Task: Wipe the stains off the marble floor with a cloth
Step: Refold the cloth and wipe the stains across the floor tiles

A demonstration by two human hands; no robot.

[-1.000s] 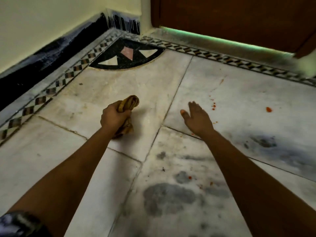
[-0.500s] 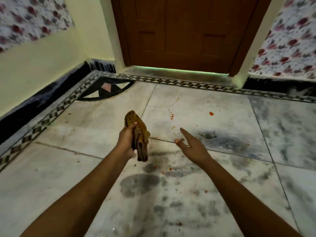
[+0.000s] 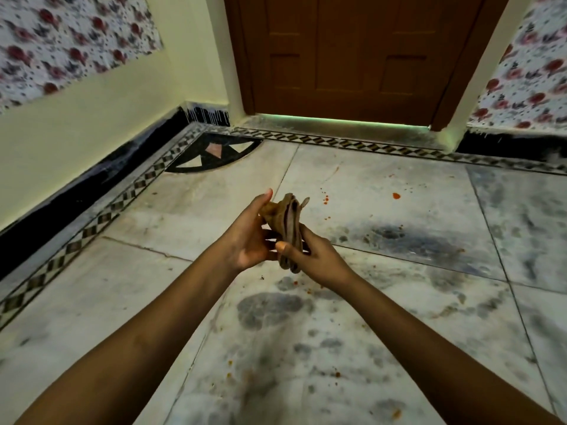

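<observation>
A crumpled brown cloth (image 3: 287, 220) is held in the air above the marble floor (image 3: 383, 228), between both hands. My left hand (image 3: 250, 237) cups its upper left side with the palm turned toward it. My right hand (image 3: 310, 256) pinches its lower end between thumb and fingers. Red-orange stains (image 3: 396, 196) dot the floor beyond the hands, with smaller specks (image 3: 325, 200) nearer. More specks lie on the tile below my forearms.
A closed brown wooden door (image 3: 346, 56) stands straight ahead, with a checkered floor border (image 3: 352, 145) before it. A yellow wall with a black skirting (image 3: 92, 191) runs along the left. Dark grey patches (image 3: 270, 308) mark the marble.
My right hand has come in from the right and gripped the lower end of the cloth. The left hand's grip has loosened around the cloth's upper part. The view has lifted toward the door.
</observation>
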